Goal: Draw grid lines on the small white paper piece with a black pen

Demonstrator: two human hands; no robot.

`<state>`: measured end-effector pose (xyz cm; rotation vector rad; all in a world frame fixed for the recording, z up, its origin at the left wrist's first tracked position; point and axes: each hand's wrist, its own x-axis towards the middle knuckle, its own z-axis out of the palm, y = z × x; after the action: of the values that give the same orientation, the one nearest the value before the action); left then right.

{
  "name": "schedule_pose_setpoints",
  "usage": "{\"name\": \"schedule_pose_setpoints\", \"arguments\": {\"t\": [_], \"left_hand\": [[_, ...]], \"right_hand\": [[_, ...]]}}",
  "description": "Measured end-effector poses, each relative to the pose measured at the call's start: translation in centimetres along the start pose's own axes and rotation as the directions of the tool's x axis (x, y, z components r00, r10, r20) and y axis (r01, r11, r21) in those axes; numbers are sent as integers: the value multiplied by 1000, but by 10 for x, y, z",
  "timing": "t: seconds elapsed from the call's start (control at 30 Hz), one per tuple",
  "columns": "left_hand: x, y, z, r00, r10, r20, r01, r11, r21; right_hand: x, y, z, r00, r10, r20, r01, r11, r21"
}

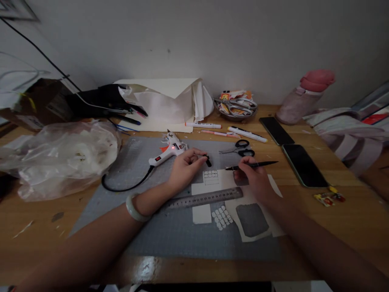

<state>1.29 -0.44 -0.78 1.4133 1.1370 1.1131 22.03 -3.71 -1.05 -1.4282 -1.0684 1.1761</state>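
Slim black pen (255,165) lies nearly level in the right hand (255,180), fingers clamped on its barrel above the white cut paper sheet (219,182) on the grey cutting mat (170,231). Left hand (184,168) pinches a small black cap (208,161) between closed fingers, beside the white hot-glue gun (168,151). Steel ruler (206,198) crosses the paper; its numerals are too small to read.
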Motion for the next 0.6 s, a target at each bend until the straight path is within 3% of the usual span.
{"name": "schedule_pose_setpoints", "arguments": {"t": [0.17,0.6], "left_hand": [[0,1,-4,999,-27,38,29,999,-40],[-4,7,-4,968,-99,229,70,989,131]], "right_hand": [[-3,-4,0,998,5,57,-2,999,-43],[-3,-3,1,996,7,87,-5,999,-33]]}}
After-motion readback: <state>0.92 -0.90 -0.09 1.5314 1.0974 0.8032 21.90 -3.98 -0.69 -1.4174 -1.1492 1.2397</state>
